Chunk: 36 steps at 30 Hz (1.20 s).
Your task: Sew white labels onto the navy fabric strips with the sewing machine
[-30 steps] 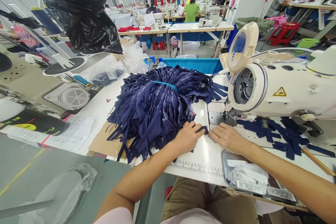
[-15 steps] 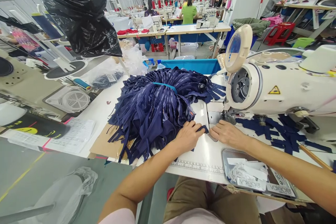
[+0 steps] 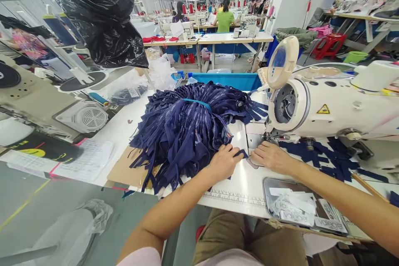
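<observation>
My left hand (image 3: 225,162) is closed on the end of a navy fabric strip (image 3: 242,153), just in front of a large bundle of navy lace-trimmed fabric pieces (image 3: 183,129) tied with a teal band (image 3: 197,102). Close to the needle area of a cream sewing machine (image 3: 330,95), my right hand (image 3: 268,156) has its fingers pinched together on the metal plate. Whatever lies between those fingertips is hidden. A small gap separates the two hands.
Below my right forearm sits a metal tray (image 3: 267,195) of white printed labels (image 3: 296,205). Navy strips (image 3: 336,158) and a wooden stick (image 3: 369,188) lie under the machine arm. A black plastic bag (image 3: 102,20) hangs at upper left. Co-workers sit farther back.
The camera view has shifted slightly. Both hands stay in nearly the same place, the right one still beside the needle and the left one still on the strip.
</observation>
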{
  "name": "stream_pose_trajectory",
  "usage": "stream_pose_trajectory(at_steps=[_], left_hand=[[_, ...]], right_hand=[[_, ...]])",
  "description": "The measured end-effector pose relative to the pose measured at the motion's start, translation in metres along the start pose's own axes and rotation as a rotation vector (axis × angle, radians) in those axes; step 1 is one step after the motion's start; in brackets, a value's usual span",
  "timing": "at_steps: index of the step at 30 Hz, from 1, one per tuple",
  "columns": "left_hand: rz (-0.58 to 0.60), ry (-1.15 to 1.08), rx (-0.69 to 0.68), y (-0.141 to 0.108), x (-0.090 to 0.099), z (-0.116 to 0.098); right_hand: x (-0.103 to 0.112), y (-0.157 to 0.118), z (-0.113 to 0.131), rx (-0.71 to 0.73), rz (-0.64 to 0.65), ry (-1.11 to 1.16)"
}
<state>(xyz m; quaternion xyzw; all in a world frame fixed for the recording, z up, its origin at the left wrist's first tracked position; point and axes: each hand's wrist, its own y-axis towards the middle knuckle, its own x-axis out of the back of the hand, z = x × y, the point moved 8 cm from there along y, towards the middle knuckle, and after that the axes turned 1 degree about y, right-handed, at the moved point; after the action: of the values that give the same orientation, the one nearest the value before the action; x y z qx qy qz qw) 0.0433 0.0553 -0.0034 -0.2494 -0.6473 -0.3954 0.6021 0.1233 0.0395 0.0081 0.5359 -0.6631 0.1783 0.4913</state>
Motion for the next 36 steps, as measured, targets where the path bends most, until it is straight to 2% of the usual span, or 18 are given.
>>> stream_pose_trajectory(at_steps=[2,5,8,10,13,18,20,23,29,36], left_hand=[[-0.007,-0.005,0.0,0.0,0.0,0.0],[-0.03,-0.02,0.001,0.0,0.0,0.0],[-0.063,-0.026,0.007,-0.001,0.001,0.001],[-0.084,-0.025,0.011,-0.001,0.002,0.001],[-0.091,-0.023,-0.013,-0.003,0.002,0.0],[-0.08,-0.038,-0.072,-0.005,0.0,-0.004],[-0.087,-0.046,-0.07,-0.005,0.0,-0.003],[-0.087,-0.06,-0.066,-0.005,-0.001,-0.002],[-0.076,-0.058,-0.075,-0.004,-0.001,-0.003],[-0.025,-0.046,-0.074,-0.002,-0.002,-0.004]], right_hand=[[0.001,-0.004,-0.003,-0.058,0.002,0.033],[0.001,-0.01,-0.015,-0.274,-0.018,0.19],[-0.001,-0.014,-0.025,-0.514,-0.085,0.501],[-0.005,-0.012,-0.024,-0.609,-0.116,0.716],[-0.011,-0.01,-0.019,-0.715,-0.079,0.887],[-0.024,-0.018,-0.021,-0.867,0.037,0.984],[-0.027,-0.019,-0.027,-0.883,0.062,0.971],[-0.029,-0.013,-0.034,-0.814,0.058,0.901],[-0.041,-0.002,-0.032,-0.729,0.213,0.736],[-0.044,0.0,-0.03,-0.685,0.262,0.667]])
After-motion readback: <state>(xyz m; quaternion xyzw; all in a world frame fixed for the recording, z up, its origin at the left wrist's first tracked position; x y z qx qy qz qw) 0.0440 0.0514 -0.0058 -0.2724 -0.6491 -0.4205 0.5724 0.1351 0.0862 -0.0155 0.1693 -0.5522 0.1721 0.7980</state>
